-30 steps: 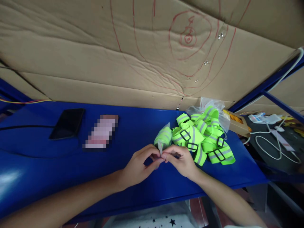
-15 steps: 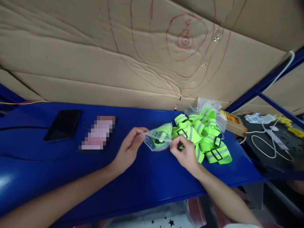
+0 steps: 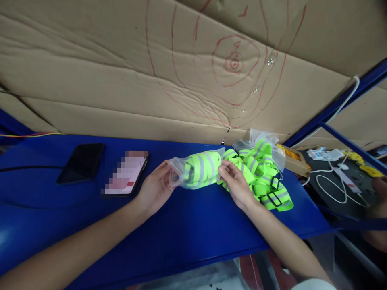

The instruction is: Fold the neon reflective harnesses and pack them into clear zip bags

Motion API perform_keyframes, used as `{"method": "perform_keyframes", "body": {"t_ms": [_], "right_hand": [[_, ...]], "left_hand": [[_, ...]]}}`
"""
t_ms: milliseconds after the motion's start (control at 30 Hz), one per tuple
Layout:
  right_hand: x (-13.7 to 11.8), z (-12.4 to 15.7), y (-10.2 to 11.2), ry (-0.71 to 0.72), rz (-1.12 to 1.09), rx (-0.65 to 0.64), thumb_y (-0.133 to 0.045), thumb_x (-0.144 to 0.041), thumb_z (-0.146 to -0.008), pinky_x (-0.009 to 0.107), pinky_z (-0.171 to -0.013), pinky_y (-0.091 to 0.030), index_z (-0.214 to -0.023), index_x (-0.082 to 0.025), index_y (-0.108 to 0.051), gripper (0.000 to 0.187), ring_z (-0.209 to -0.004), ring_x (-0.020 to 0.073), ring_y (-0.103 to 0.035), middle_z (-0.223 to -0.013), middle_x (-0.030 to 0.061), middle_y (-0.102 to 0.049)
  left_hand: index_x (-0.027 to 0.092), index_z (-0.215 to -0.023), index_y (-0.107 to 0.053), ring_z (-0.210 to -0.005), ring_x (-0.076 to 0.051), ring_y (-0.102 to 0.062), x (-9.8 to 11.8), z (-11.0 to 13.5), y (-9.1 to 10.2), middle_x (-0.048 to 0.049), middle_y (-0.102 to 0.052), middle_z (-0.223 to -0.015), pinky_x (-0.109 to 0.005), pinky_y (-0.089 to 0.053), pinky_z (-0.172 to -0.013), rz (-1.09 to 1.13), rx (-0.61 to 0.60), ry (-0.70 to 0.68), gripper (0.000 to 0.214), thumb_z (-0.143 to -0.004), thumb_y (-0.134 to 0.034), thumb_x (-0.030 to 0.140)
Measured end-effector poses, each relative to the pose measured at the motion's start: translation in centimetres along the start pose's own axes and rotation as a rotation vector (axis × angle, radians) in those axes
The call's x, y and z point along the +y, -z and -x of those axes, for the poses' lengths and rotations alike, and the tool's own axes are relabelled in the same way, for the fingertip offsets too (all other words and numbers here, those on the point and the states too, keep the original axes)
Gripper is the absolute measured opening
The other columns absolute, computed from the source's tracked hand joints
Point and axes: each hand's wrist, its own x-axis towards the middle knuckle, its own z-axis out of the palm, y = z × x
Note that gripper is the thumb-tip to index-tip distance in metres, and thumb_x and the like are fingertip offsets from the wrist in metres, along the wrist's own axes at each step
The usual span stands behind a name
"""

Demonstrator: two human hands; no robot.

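Observation:
A small clear plastic bag with a rolled neon-green reflective band inside is held level above the blue table. My left hand pinches its left end and my right hand pinches its right end. Just right of my right hand lies a pile of loose neon-green bands with grey stripes and black buckles.
A black phone and a second phone with a lit screen lie on the table's left. A clear bag and a cardboard box sit behind the pile. White cables lie on a dark surface at right. Cardboard sheets form the back wall.
My hands, pinched together near the table's front, have moved apart and farther back, stretching the bag out sideways. The green band now lies fully inside the bag.

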Motion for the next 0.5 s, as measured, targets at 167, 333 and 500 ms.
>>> {"method": "perform_keyframes", "body": {"t_ms": [167, 333, 500], "right_hand": [[-6.6, -1.4, 1.2, 0.323, 0.193, 0.03, -0.087, -0.044, -0.078, 0.024, -0.054, -0.05, -0.085, -0.021, -0.074, 0.027, -0.06, 0.0097, -0.058, -0.079, -0.0002, -0.07], [-12.8, -5.7, 4.7, 0.834, 0.787, 0.41, -0.077, -0.035, -0.088, 0.027, -0.063, -0.049, -0.088, -0.021, -0.072, 0.014, -0.064, 0.012, -0.059, -0.077, 0.0003, -0.069], [-15.7, -10.1, 10.0, 0.672, 0.938, 0.621, -0.073, -0.019, -0.086, 0.025, -0.057, -0.041, -0.087, -0.011, -0.073, 0.008, -0.059, 0.0091, -0.056, -0.072, 0.0041, -0.068]], "left_hand": [[0.019, -0.102, -0.07, -0.099, -0.018, -0.076, -1.0, 0.7, -0.5, -0.0029, -0.078, -0.106, -0.028, -0.063, -0.086, -0.012, 0.005, 0.019, 0.011, -0.092, -0.073, 0.021], [0.017, -0.107, -0.065, -0.111, -0.03, -0.074, -2.8, 1.4, -0.5, -0.013, -0.076, -0.118, -0.047, -0.058, -0.102, -0.187, -0.051, 0.16, 0.023, -0.089, -0.077, 0.026], [0.017, -0.101, -0.067, -0.09, -0.021, -0.073, -3.5, 1.2, 0.6, -0.0088, -0.075, -0.102, -0.034, -0.058, -0.082, -0.266, -0.112, 0.145, 0.019, -0.087, -0.076, 0.028]]}}
